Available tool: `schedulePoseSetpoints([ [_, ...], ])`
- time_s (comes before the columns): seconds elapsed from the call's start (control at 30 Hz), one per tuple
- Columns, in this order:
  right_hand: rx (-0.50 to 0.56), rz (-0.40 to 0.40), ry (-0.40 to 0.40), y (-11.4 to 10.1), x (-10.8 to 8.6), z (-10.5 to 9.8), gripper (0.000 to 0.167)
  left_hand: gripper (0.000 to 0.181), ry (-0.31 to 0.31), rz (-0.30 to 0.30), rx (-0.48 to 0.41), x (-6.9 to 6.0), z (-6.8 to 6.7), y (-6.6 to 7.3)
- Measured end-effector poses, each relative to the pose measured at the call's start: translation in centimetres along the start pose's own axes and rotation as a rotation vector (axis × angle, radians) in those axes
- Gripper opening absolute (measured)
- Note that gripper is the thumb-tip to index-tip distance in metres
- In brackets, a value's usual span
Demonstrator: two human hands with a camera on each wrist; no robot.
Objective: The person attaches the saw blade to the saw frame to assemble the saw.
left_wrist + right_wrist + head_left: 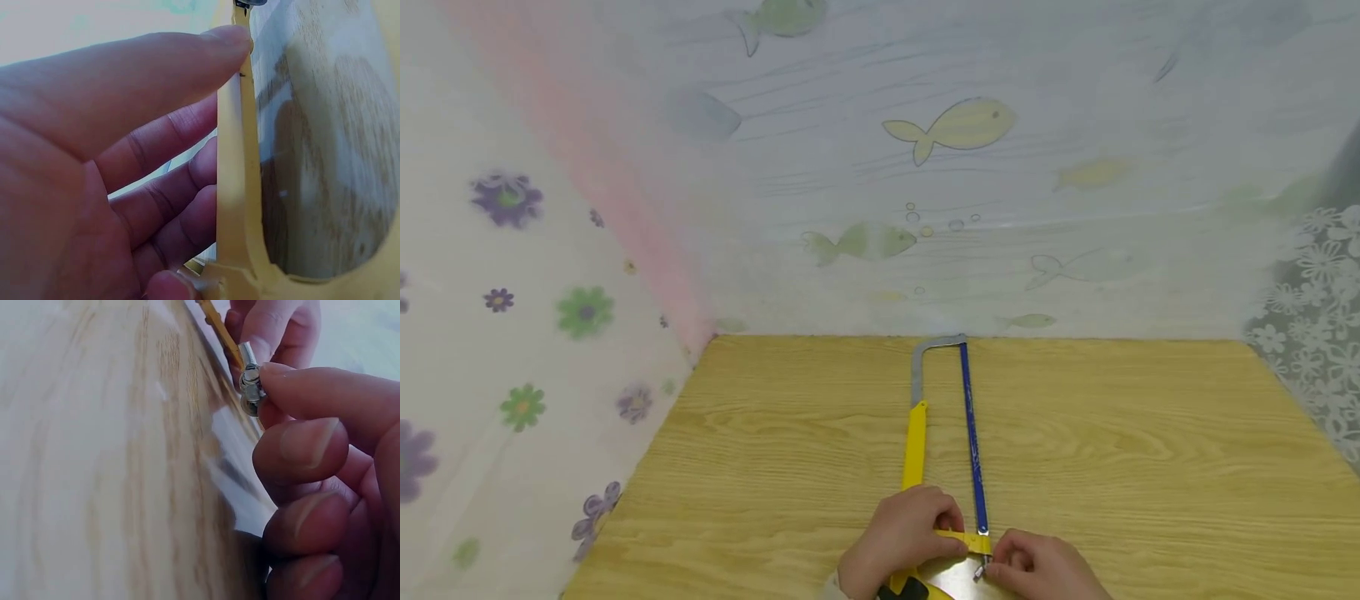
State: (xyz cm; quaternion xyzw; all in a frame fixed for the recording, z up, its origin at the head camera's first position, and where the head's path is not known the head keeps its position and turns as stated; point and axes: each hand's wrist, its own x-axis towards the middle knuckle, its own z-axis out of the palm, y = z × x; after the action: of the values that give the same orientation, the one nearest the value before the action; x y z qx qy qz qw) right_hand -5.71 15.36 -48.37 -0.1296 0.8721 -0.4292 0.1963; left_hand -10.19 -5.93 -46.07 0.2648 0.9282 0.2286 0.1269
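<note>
A hacksaw with a yellow frame and a grey front bow lies on the table, its blue blade running along the right side. My left hand grips the yellow handle end of the frame, thumb on one side and fingers behind, as the left wrist view shows on the yellow bar. Between thumb and forefinger, my right hand pinches the metal wing nut at the blade's near end. Part of the handle is hidden under the left hand.
The wood-grain table extends around the saw. A curtain with fish drawings rises at its back edge, and a flowered sheet hangs on the left. White flower lace covers the right side.
</note>
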Motion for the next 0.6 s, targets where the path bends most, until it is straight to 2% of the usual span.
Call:
schedulePoseSetpoints([
  [0.3, 0.015, -0.036, -0.05, 0.06, 0.09, -0.11, 0.021, 0.019, 0.001, -0.005, -0.004, -0.03, -0.09, 0.05],
  [0.6, 0.108, -0.043, -0.074, 0.13, -0.08, -0.17, 0.025, 0.018, -0.019, -0.014, -0.005, 0.24, -0.07, 0.18],
])
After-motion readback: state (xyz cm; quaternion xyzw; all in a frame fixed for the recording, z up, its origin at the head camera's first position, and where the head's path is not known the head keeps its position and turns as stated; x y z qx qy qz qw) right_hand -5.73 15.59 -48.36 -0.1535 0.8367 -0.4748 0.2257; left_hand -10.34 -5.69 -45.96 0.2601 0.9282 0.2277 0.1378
